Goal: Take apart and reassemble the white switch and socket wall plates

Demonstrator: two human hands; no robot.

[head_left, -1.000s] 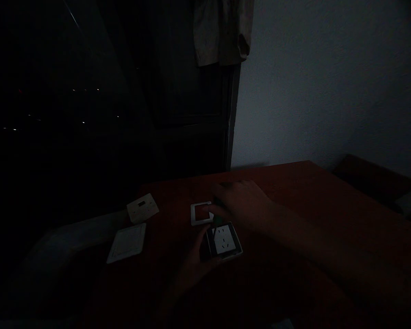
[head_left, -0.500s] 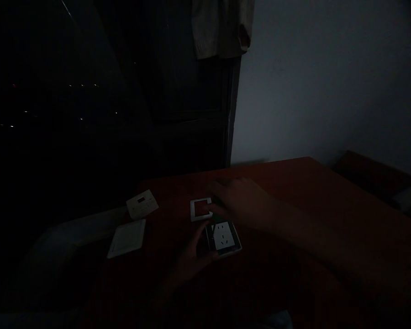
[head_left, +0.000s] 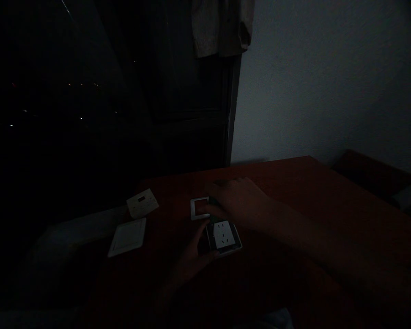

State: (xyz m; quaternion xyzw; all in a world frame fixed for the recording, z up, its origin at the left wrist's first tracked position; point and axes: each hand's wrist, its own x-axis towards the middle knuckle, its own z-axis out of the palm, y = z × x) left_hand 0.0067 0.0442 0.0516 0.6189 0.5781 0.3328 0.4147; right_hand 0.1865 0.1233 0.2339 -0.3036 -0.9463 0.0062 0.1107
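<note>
A wall socket [head_left: 224,235] with a white slotted face and a dark surround lies face up on the reddish table. My left hand [head_left: 193,256] grips its left side, fingers at the upper left corner and the near edge. Above it, my right hand [head_left: 238,198] is closed around the green handle of a screwdriver [head_left: 212,218]. The thin shaft points down at the socket's left margin; the tip is too dark to make out. Just behind, a white square frame [head_left: 193,209] lies flat, partly covered by my right fingers.
Left on the table [head_left: 287,176] lie a pale plate with a small rectangular hole [head_left: 143,204] and a white square cover plate [head_left: 127,237]. A dark window stands behind, with cloth [head_left: 222,27] hanging above. A pale wall [head_left: 329,82] rises at the right.
The view has tilted slightly, so things sit a little higher. My right hand and the screwdriver handle have shifted a little to the left. My left hand keeps its grip on the socket.
</note>
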